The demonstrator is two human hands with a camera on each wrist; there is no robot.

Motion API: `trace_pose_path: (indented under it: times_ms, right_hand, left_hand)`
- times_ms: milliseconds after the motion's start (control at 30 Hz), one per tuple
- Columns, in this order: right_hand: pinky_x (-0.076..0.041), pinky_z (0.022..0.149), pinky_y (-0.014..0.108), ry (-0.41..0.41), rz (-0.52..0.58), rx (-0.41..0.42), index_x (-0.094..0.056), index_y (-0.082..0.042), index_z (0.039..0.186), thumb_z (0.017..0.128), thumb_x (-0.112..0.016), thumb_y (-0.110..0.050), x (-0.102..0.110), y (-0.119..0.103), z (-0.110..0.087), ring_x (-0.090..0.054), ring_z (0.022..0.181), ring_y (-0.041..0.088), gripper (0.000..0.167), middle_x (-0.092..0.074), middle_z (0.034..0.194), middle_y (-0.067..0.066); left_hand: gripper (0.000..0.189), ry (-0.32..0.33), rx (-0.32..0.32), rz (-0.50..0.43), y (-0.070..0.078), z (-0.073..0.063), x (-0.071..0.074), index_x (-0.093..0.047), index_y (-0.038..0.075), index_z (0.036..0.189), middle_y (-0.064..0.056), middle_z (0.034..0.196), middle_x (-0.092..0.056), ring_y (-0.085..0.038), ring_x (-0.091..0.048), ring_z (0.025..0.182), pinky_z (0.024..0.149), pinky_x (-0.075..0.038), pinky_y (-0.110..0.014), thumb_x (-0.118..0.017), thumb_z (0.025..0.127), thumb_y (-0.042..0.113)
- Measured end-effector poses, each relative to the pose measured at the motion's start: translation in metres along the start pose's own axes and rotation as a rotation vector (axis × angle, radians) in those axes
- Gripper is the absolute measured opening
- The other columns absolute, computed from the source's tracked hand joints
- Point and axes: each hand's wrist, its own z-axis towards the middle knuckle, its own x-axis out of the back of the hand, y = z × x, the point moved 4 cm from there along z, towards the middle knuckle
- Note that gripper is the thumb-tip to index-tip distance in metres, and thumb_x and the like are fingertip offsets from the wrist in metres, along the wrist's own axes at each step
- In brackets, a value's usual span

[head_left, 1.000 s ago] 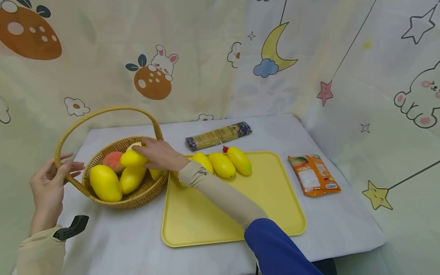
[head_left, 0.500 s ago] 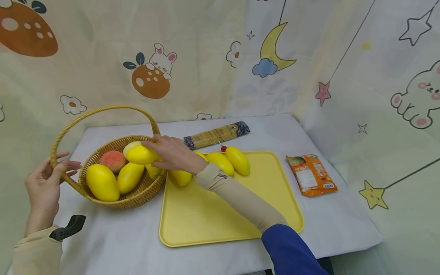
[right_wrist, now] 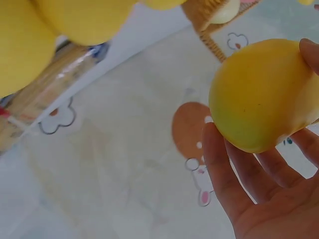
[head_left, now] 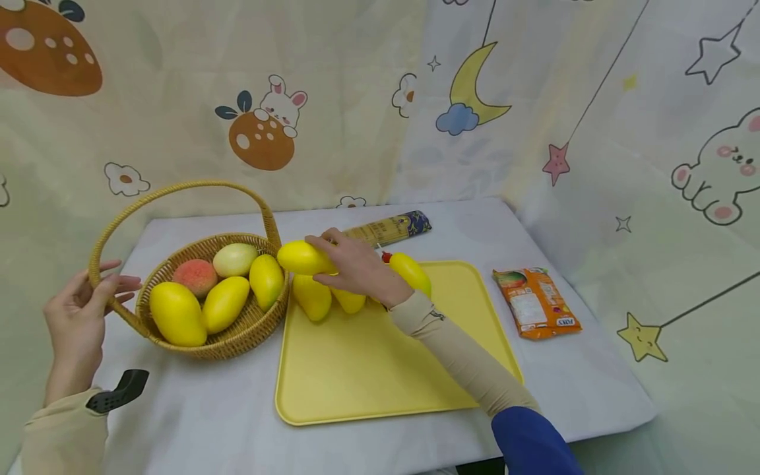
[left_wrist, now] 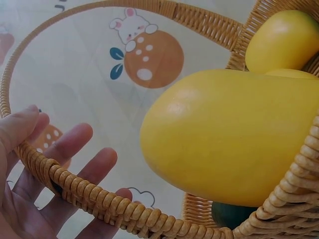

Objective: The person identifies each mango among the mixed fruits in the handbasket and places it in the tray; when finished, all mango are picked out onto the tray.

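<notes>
My left hand (head_left: pixel 78 324) holds the handle (head_left: pixel 115 231) of a wicker basket (head_left: pixel 237 343) on its left side; in the left wrist view the thumb (left_wrist: pixel 19 128) and fingers lie around it. Inside the basket are several yellow mangoes, one a large mango (head_left: pixel 176 315), with a peach (head_left: pixel 194 277) and a pale yellow-green fruit (head_left: pixel 235 259). My right hand (head_left: pixel 363 269) grips a yellow mango (head_left: pixel 303 257) just right of the basket rim, above the yellow tray (head_left: pixel 392 369). The right wrist view shows that mango (right_wrist: pixel 264 94) between thumb and fingers.
More mangoes, including one mango (head_left: pixel 311 298), lie along the tray's back left edge, partly hidden by the right hand. A long noodle packet (head_left: pixel 392 229) and a small red item (head_left: pixel 386 256) are behind. An orange snack bag (head_left: pixel 537 303) lies right of the tray.
My right hand has carried the mango from over the basket rightward to the tray's back left corner. The basket's other fruit now shows more fully. My left hand keeps its place on the handle.
</notes>
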Motion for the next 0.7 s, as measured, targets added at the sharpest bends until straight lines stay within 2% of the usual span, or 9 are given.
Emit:
trace_pose_path:
  times_ms: [100,333,533,700]
  right_hand:
    - [-0.049,0.057,0.024,0.016,-0.001,-0.035,-0.043,-0.019,0.142,0.088,-0.067,-0.042,0.001,0.012,-0.014,-0.06,0.086,0.016,0.064,-0.055,0.124,0.007]
    - [-0.052,0.061,0.03,0.025,0.011,-0.155,-0.047,-0.017,0.14,0.086,-0.069,-0.042,0.001,0.038,-0.045,-0.062,0.087,0.02,0.063,-0.056,0.124,0.011]
    - [-0.056,0.067,0.037,0.061,0.004,-0.234,-0.047,-0.016,0.139,0.085,-0.071,-0.041,0.003,0.062,-0.07,-0.063,0.089,0.025,0.064,-0.056,0.123,0.012]
    - [-0.056,0.066,0.041,0.062,0.017,-0.355,-0.047,-0.016,0.14,0.086,-0.069,-0.044,0.003,0.085,-0.093,-0.063,0.082,0.027,0.064,-0.055,0.12,0.012]
  left_hand:
    - [0.04,0.001,0.007,0.025,0.0,0.0,0.001,-0.06,0.007,0.127,0.007,0.088,-0.071,-0.006,-0.064,0.081,0.073,-0.049,-0.006,-0.064,0.091,0.025]
    - [0.041,-0.041,-0.003,-0.075,0.001,0.0,0.001,-0.06,0.004,0.126,0.004,0.086,-0.072,-0.007,-0.066,0.08,0.073,-0.051,-0.009,-0.067,0.09,0.021]
    - [0.038,0.014,0.018,0.002,-0.001,0.001,0.001,-0.061,0.009,0.125,0.007,0.086,-0.071,-0.005,-0.064,0.081,0.073,-0.049,-0.006,-0.065,0.09,0.024]
    - [0.038,0.025,0.022,-0.008,-0.001,0.001,0.0,-0.062,0.008,0.125,0.006,0.086,-0.071,-0.005,-0.065,0.08,0.072,-0.05,-0.006,-0.065,0.09,0.023]
